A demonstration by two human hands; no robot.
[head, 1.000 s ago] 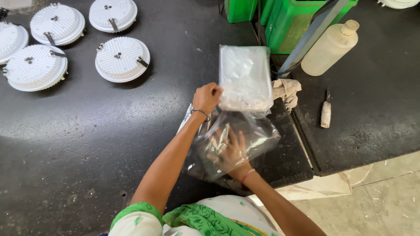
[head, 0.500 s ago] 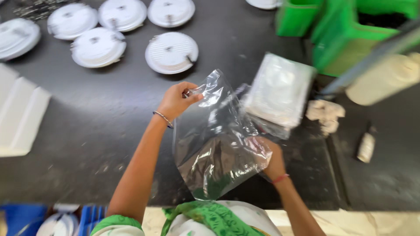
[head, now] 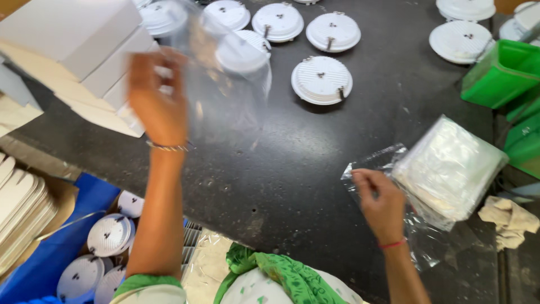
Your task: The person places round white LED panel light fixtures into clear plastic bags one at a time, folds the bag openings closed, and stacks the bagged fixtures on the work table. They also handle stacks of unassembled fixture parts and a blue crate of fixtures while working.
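Observation:
My left hand (head: 157, 98) is raised over the left part of the black table (head: 292, 163) and holds up a clear plastic bag (head: 225, 79), which hangs blurred in front of the white round lamps. My right hand (head: 379, 200) rests on the table at the right, its fingers on the corner of another clear bag (head: 382, 160) beside a stack of clear bags (head: 447, 169). A round white lamp (head: 322, 80) lies on the table between the two hands, farther back.
Several more round white lamps (head: 281, 21) lie along the far side. White boxes (head: 79, 39) are stacked at the left. Green bins (head: 500, 73) stand at the right, a rag (head: 509, 219) below them. A blue crate (head: 84, 247) of lamps sits beside the table.
My left hand has pulled one clear bag off the pile and swung it up and to the left. My right hand let go of it and stays by the stack. The view shifted left.

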